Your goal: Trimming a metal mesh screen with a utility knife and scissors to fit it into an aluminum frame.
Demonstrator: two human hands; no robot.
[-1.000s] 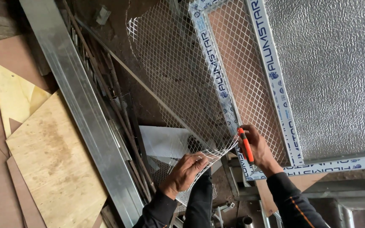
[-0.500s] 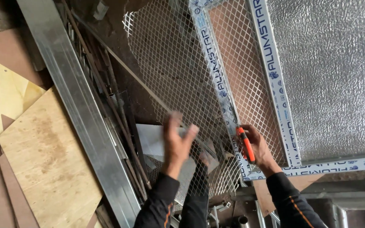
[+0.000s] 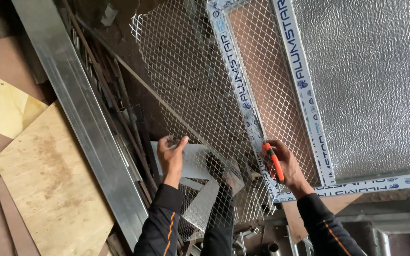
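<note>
Both arms come in from the near edge in dark, close-fitting long sleeves that end snug at the wrists. The left sleeve (image 3: 160, 227) carries a thin orange stripe along its length. The left hand (image 3: 171, 159) and right hand (image 3: 288, 163) are bare.

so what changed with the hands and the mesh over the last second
The left hand let go of the lower edge of the wire mesh, lifted with fingers spread, and now grips the mesh's left edge higher up and further left. The mesh corner it had been bending has dropped back. The right hand stayed on the aluminium frame, still holding the orange-handled tool at the same spot.
</note>
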